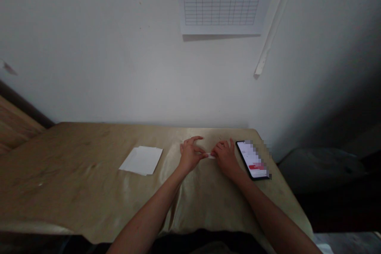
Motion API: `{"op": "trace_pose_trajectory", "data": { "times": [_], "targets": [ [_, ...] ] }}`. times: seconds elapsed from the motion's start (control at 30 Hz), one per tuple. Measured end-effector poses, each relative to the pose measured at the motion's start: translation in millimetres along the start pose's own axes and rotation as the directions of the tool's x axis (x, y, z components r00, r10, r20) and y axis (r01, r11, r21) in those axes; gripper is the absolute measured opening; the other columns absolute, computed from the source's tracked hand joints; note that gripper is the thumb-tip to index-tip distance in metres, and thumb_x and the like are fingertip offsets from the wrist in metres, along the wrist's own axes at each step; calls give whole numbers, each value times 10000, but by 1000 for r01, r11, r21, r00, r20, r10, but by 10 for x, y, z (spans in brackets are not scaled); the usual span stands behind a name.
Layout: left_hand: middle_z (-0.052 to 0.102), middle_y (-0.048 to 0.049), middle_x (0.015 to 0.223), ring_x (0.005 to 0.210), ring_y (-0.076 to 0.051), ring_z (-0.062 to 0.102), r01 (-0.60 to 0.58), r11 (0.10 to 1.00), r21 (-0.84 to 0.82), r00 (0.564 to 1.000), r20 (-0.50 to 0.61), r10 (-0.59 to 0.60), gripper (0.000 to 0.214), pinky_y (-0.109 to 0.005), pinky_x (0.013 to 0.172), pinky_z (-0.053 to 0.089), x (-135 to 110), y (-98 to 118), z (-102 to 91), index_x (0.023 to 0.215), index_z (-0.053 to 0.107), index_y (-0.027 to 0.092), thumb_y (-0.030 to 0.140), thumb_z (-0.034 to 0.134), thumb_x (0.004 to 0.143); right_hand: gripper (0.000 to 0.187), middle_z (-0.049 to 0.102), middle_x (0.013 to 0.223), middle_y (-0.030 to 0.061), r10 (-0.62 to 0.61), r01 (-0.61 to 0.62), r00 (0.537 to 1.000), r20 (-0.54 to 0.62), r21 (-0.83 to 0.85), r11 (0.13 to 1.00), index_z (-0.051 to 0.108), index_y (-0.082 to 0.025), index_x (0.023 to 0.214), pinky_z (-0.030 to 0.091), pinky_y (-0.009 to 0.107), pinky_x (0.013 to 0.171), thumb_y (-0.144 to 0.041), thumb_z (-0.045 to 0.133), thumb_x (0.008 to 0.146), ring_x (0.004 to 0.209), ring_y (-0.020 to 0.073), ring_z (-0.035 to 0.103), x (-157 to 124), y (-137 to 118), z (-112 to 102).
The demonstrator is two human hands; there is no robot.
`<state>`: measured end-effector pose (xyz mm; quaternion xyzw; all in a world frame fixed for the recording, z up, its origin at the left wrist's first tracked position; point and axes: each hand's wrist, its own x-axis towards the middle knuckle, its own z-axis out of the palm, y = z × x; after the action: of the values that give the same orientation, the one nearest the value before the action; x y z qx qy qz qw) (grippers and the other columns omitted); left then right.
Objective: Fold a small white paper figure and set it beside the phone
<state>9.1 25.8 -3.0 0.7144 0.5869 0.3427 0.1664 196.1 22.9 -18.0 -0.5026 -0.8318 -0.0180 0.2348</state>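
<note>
A small strip of white paper (211,155) lies between my two hands over the cloth-covered table. My left hand (190,154) pinches its left end with thumb and finger, while the other fingers stretch out above. At the right end, my right hand (224,156) has its fingers bent down and pressed on the paper. Most of the strip is hidden under the fingertips, so any folds in it are hard to make out. A stack of white paper sheets (142,160) sits to the left of my left hand.
Close to my right hand lies a phone (253,160) with its screen lit, partly pixelated. The table (98,202) has a shiny gold-brown cloth with creases. Behind it stands a white wall (119,67) with a printed grid sheet (222,4). A wooden piece (18,125) is at the left.
</note>
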Motion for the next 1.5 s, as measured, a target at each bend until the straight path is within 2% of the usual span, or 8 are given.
{"op": "trace_pose_trajectory", "data": {
  "times": [0.1, 0.33, 0.5, 0.6, 0.87, 1.1, 1.3, 1.5],
  "targets": [
    [639, 8, 1355, 1266, -297, 528, -3, 1000, -15, 1000, -15, 2, 101, -556, 1118, 344, 6, -13, 4, 681, 789, 311, 282, 885, 676, 213, 685, 940, 53, 14, -15, 1000, -4, -4, 1000, 688, -236, 868, 156, 638, 1161, -178, 505, 958, 1078, 270, 545, 7, 16, 6],
    [642, -16, 1332, 1259, -288, 526, -21, 1000, -10, 999, -29, 21, 77, -538, 1120, 346, 7, -32, 16, 729, 794, 300, 347, 855, 723, 167, 688, 920, 39, -6, 12, 998, -62, 97, 995, 686, -249, 884, 188, 611, 1160, -332, 566, 966, 1029, 252, 556, 10, 58, 15],
    [628, -5, 1344, 1298, -309, 470, -30, 997, 68, 999, 16, 29, 144, -665, 1163, 180, -35, -2, 52, 768, 796, 325, 465, 818, 744, 140, 688, 909, 30, 15, -9, 998, -53, 105, 994, 683, -243, 839, 188, 627, 1153, -273, 596, 945, 1042, 256, 561, 1, 58, 13],
    [618, 8, 1362, 1305, -314, 454, -47, 995, 82, 998, 34, 44, 147, -694, 1165, 119, -43, -4, 57, 761, 800, 350, 495, 807, 743, 139, 696, 906, 26, 19, -12, 998, -54, 112, 994, 686, -244, 819, 172, 635, 1155, -274, 613, 934, 1065, 263, 564, 3, 59, 3],
    [623, 11, 1368, 1301, -300, 451, -19, 998, 61, 1000, 20, 18, 151, -587, 1165, 242, -7, -27, 31, 731, 804, 341, 488, 832, 713, 221, 685, 788, 8, 67, -40, 988, -136, 192, 981, 648, -229, 720, 149, 600, 1178, -325, 638, 918, 979, 228, 606, 12, 65, -62],
    [626, 24, 1360, 1292, -290, 462, 11, 999, 49, 1000, 0, -11, 77, -562, 1165, 234, -3, 17, 3, 728, 796, 329, 395, 835, 733, 178, 717, 847, 11, 45, -22, 993, -105, 217, 976, 682, -241, 790, 149, 597, 1169, -222, 579, 934, 1011, 221, 605, 28, 92, -77],
    [622, 27, 1354, 1298, -301, 441, 25, 999, 45, 1000, -3, -25, 49, -594, 1167, 213, 3, 11, -14, 748, 804, 345, 384, 833, 739, 250, 721, 820, 6, 112, -80, 980, -162, 191, 978, 682, -253, 727, 108, 606, 1181, -346, 593, 941, 1010, 236, 601, 28, 120, -128],
    [630, 11, 1347, 1299, -303, 455, 25, 999, 47, 1000, -11, -25, 61, -574, 1156, 248, 4, -3, -1, 747, 803, 327, 377, 836, 735, 309, 711, 773, 3, 116, -72, 975, -189, 225, 972, 686, -259, 696, 94, 601, 1185, -414, 583, 943, 983, 230, 609, 22, 154, -132]
  ]
}}
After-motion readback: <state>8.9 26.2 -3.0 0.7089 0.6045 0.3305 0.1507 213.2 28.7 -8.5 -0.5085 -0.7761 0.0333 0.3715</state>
